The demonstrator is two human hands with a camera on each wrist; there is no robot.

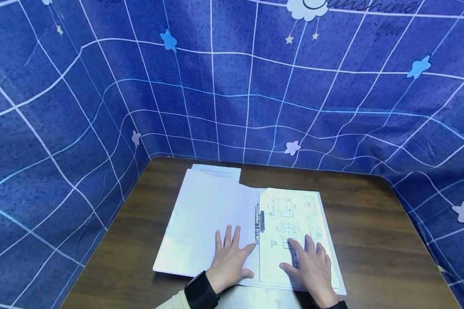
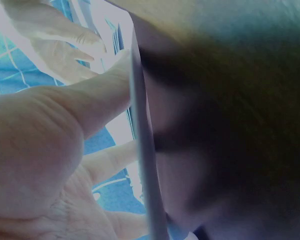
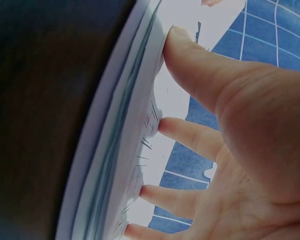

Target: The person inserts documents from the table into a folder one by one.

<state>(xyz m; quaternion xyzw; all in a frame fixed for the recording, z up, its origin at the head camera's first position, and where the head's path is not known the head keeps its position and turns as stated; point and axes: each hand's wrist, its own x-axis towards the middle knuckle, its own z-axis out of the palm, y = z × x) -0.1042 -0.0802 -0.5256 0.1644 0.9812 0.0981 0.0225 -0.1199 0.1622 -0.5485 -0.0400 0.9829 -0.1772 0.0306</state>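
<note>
A white binder [image 1: 209, 210] lies spread open on the wooden table. A metal clip mechanism [image 1: 260, 223] runs along its spine. On its right side is a stack of pages, topped by a sheet with technical line drawings [image 1: 305, 214]. My left hand [image 1: 230, 262] rests spread on the left inner side near the spine, thumb apart from the fingers. My right hand [image 1: 314, 271] touches the drawing sheet, fingers spread and slightly bent. In the right wrist view, the right fingertips [image 3: 150, 192] meet the top page, above the layered page edges [image 3: 121, 115]. Neither hand holds anything.
Another printed sheet [image 1: 224, 171] sticks out from under the binder's far left edge. Brown tabletop [image 1: 375, 240] extends on both sides. A blue curtain [image 1: 232, 86] with white grid lines and stars hangs behind the table and along its sides.
</note>
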